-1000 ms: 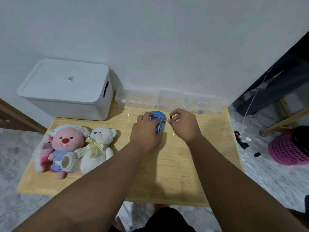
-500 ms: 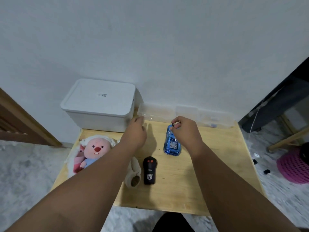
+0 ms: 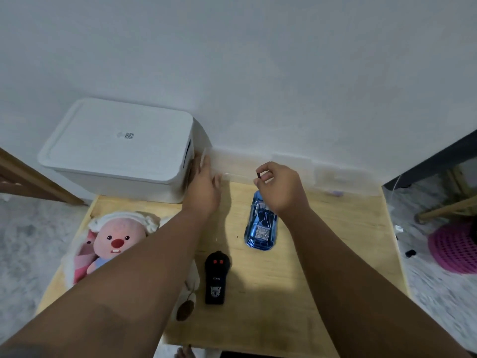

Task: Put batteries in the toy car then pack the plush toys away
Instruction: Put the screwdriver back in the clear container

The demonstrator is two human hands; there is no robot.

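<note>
Sitting at the far left of the table (image 3: 335, 267) is a big white box (image 3: 116, 148) with its lid on, pushed up to the wall. In front of it lies a pink plush (image 3: 116, 239) in a white hood, face up. Just beside it is a white plush (image 3: 185, 306), mostly hidden under the person's left arm, so only a leg and foot show.

The left hand (image 3: 204, 187) reaches to the back of the table, right next to the box. Its fingers are stretched out straight and hold nothing. The tips are at the end of a row of clear trays (image 3: 240, 166) by the wall, but they are blurry, so it is hard to tell if they touch.

A black remote (image 3: 216, 277) with two red buttons lies flat near the front, between the two arms.

The blue car (image 3: 262, 226) rests on the table in the middle, just past the remote, with one end pointing at the wall.

The right hand (image 3: 281, 187) is above the far end of the car. Its thumb and first finger pinch a small dark thing (image 3: 258, 175), too small to tell what it is. The other fingers are curled in.

On the floor at the far right is a pink basket (image 3: 454, 249).
</note>
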